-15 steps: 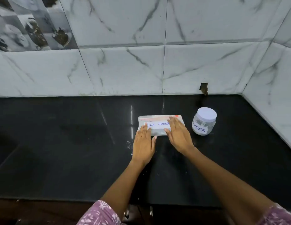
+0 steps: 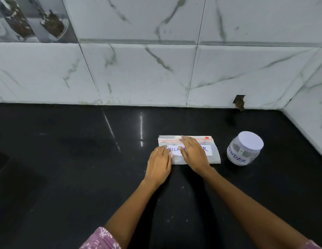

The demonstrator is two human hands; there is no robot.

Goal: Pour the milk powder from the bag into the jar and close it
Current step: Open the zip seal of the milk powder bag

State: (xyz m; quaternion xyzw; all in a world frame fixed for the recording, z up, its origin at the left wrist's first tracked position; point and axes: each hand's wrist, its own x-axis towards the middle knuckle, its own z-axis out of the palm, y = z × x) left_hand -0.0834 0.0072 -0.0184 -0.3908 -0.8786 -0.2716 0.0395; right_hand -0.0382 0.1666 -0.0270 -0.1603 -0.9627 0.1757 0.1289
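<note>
A flat zip bag (image 2: 213, 158) with a white "MILK POWDER" label and a red zip strip lies on the black counter (image 2: 84, 168). My left hand (image 2: 159, 163) rests flat on its left end, fingers together. Across the bag's middle lies my right hand (image 2: 192, 153), palm down, its fingertips reaching the zip strip and hiding part of the label. To the right of the bag stands a clear plastic jar (image 2: 244, 149) with a white lid on top and a label reading "POWDER". Neither hand touches the jar.
Marble-pattern wall tiles (image 2: 156, 69) rise behind the counter, and a side wall (image 2: 311, 123) closes the right corner near the jar. A small dark hole (image 2: 239, 102) is in the tile at the counter's back. A few white specks dot the counter near my arms.
My right hand has slid left and further up over the bag, uncovering the label's right end. My left hand has shifted slightly on the left end. The view has tilted a little.
</note>
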